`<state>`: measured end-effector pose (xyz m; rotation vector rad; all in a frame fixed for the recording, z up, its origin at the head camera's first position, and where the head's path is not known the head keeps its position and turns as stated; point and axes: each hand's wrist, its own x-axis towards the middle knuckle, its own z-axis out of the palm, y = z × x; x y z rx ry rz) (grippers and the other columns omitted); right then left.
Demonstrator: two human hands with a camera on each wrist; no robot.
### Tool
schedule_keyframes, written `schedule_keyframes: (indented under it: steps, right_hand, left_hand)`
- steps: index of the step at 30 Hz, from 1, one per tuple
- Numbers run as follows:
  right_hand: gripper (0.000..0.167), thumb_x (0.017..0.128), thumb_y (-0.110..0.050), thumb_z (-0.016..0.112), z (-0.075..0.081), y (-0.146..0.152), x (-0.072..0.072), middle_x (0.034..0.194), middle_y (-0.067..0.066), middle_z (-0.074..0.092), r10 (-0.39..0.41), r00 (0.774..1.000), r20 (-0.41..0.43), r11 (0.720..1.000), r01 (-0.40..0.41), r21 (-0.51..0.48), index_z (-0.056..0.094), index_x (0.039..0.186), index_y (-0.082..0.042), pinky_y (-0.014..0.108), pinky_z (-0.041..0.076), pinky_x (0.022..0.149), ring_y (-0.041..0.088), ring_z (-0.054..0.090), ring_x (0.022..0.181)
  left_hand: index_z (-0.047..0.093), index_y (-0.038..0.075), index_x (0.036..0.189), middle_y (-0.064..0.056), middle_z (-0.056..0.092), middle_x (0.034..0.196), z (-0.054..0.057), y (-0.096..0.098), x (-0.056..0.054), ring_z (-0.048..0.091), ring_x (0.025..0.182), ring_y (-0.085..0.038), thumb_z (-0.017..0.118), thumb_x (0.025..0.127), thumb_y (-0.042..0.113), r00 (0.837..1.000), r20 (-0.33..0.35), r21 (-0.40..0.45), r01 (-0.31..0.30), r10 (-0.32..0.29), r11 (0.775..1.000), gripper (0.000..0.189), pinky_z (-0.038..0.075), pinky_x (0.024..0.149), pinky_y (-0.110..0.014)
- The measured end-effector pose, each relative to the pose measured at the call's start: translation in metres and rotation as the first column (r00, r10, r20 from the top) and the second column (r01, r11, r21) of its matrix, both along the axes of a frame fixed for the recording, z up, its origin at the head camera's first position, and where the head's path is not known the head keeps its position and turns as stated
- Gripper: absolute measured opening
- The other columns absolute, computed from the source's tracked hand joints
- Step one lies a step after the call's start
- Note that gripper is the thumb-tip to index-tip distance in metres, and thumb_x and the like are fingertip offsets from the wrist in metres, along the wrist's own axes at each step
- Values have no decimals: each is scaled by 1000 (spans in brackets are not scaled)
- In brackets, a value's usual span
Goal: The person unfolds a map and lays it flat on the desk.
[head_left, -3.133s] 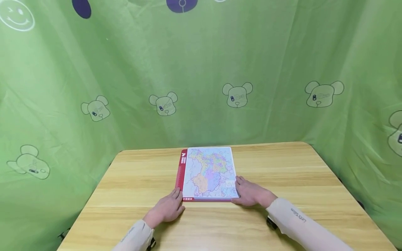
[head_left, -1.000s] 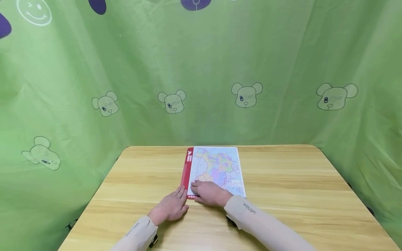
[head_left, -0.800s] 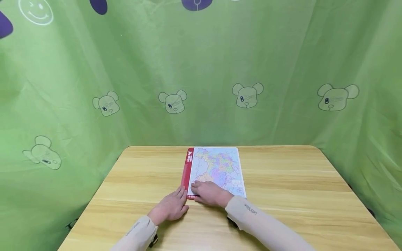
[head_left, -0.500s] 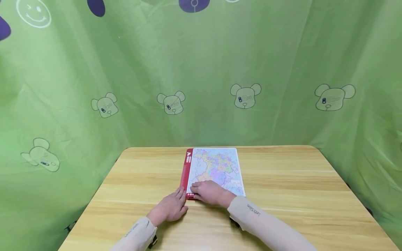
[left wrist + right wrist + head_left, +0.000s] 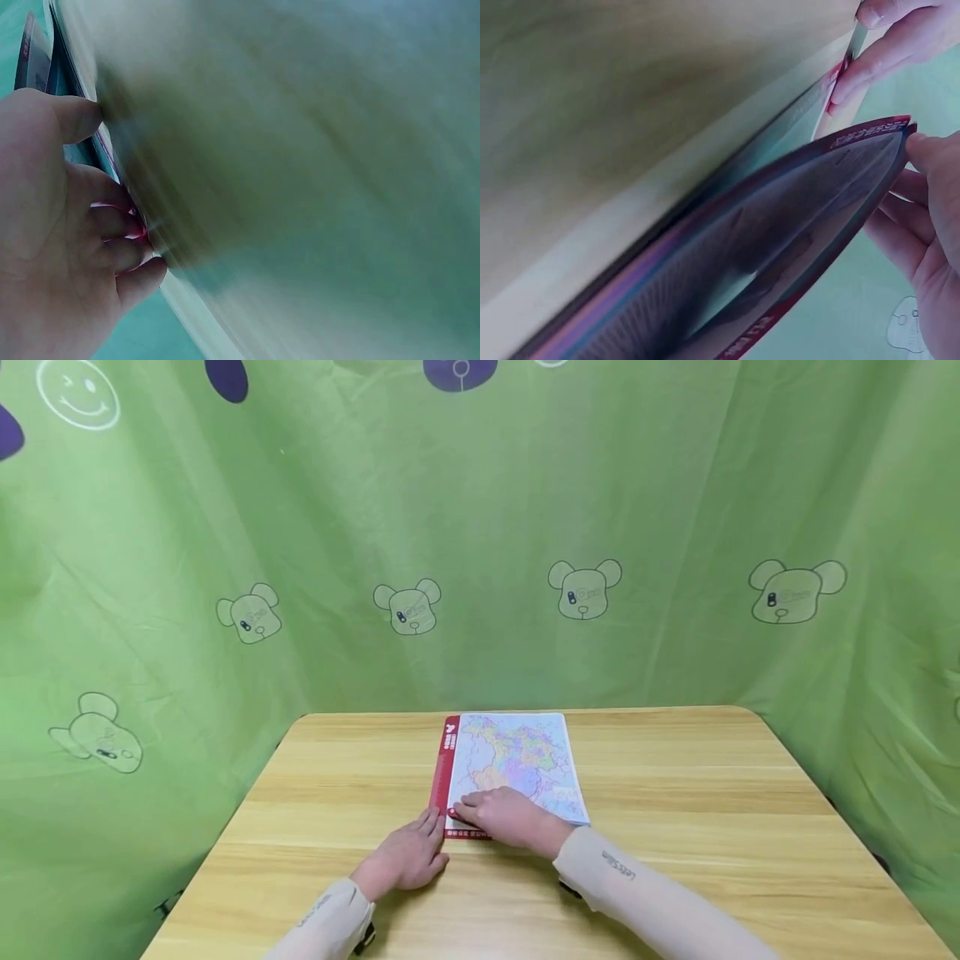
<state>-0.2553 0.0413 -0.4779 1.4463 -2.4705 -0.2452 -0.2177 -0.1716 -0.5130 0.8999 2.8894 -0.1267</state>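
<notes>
A map sheet [image 5: 517, 764] with a red left border and a pale printed face lies flat at the table's middle, far side. My right hand [image 5: 513, 817] reaches across its near edge and pinches its near left corner, which tilts up and shows a red strip beneath. In the right wrist view the pinched sheet [image 5: 780, 217] bows upward, thumb and fingers of the right hand [image 5: 937, 247] at its tip. My left hand [image 5: 408, 853] rests on the table, straight fingertips at the red border's lower end. The left wrist view shows the left hand [image 5: 52, 225] fingertips along the edge.
The wooden table [image 5: 675, 777] extends to both sides of the map and in front of it. Behind and at the sides hangs a green curtain [image 5: 487, 660] with bear-head prints.
My right hand went from the map's right edge to its near left corner and now lifts that corner slightly, baring a red strip underneath. The left hand has stayed by the left border.
</notes>
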Motion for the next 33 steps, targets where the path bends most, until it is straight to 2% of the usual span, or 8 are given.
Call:
schedule_keyframes:
  steps: [6,13,20,23,27,33]
  right_hand:
    - [37,95,-12,55,3,4,1,120,4,63,46,995,-94,999,-47,-13,56,132,-16,29,56,73,17,61,106]
    - [38,95,-13,55,11,7,3,118,5,64,57,986,-154,998,-57,3,56,132,-15,28,57,67,18,62,105]
    - [33,93,-15,60,21,10,2,115,5,66,78,963,-259,997,-80,4,61,126,-12,27,57,66,18,65,100]
    - [30,92,-14,60,26,12,4,113,6,67,81,954,-287,996,-84,2,63,122,-11,27,57,67,18,65,99]
    - [28,92,-13,59,31,17,6,111,7,67,74,954,-290,997,-77,-1,64,119,-10,29,57,66,19,65,98]
    - [25,91,-13,58,37,27,9,109,8,69,62,942,-331,995,-86,-58,67,115,-10,31,58,65,19,66,97]
  left_hand:
    - [32,-6,143,-22,29,149,0,-1,0,27,138,-33,38,99,42,1000,4,-4,-7,7,1000,66,26,112,-36]
    - [34,-6,143,-22,30,149,-1,0,-1,28,137,-34,38,99,42,1000,4,-8,-6,7,1000,65,27,111,-37]
    - [37,-7,141,-23,34,146,-2,1,0,31,135,-34,41,98,41,1000,-20,2,6,-6,1000,64,30,110,-38]
    - [38,-7,141,-23,34,146,-2,3,1,32,135,-34,39,99,42,1000,-25,6,-7,7,1000,64,30,110,-37]
    - [38,-7,140,-24,34,146,-2,8,2,33,134,-34,37,99,43,999,-21,6,-37,38,999,65,31,110,-38]
    - [41,-8,138,-25,38,144,-3,14,4,35,133,-36,38,99,43,997,-46,-30,-66,65,997,65,32,109,-39]
